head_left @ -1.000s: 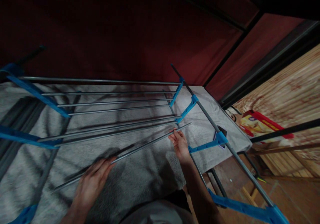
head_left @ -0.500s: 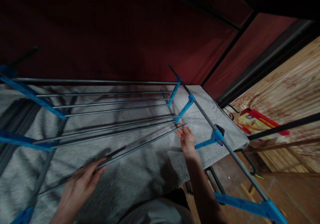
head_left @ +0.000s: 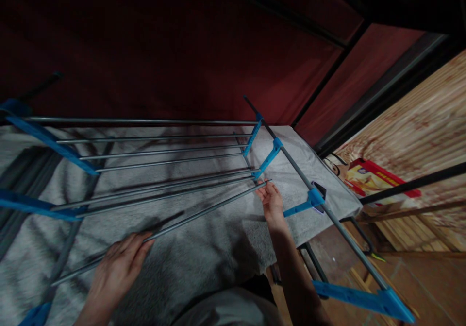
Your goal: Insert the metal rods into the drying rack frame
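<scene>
My left hand (head_left: 122, 265) is closed around a thin grey metal tube (head_left: 204, 212) near its left part. At the tube's right end, my right hand (head_left: 270, 198) grips it with the fingertips, and the tip pokes out past them. The tube slants up to the right, apart from the blue plastic brackets. Around it stands a rack frame, with several crosswise tubes (head_left: 163, 187) joining blue brackets (head_left: 267, 158) on the right to others (head_left: 40, 204) on the left. A blue bracket (head_left: 300, 207) on the long grey pole (head_left: 296, 168) sticks out just beside my right wrist.
A grey cloth (head_left: 218, 248) covers the surface under the rack. More dark tubes (head_left: 25, 185) lie at the left. A phone-like object (head_left: 319, 192) rests behind the right pole. A red and yellow box (head_left: 382, 178) stands at the right, with dark red fabric (head_left: 163, 49) behind.
Both hands keep their hold on the tube, which has barely moved. The left fingers sit a little more closely over it. The view has shifted slightly.
</scene>
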